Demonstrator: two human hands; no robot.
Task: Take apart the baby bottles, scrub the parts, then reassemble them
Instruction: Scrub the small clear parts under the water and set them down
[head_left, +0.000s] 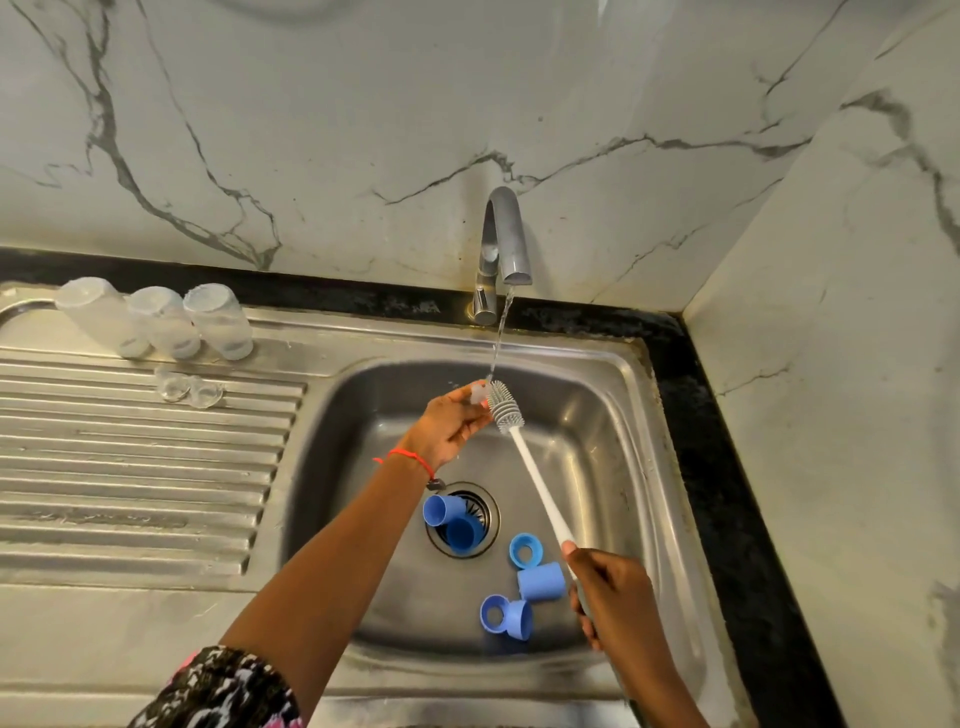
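Note:
My left hand (451, 426) pinches a small clear teat (478, 391) under the running water (500, 332), right beside the grey bristle head of a bottle brush (524, 452). My right hand (605, 590) grips the white brush handle at its lower end. Three clear bottle bodies (161, 321) stand upside down at the back of the draining board. Two clear teats (189, 388) lie in front of them. Several blue caps and collars (524, 587) lie on the sink floor; two of them (453, 522) sit over the drain.
The chrome tap (503, 244) stands behind the steel sink basin (618, 415). A ribbed draining board (130, 467) spreads to the left. Marble walls close in at the back and right, with a black counter strip (696, 415) along the sink edge.

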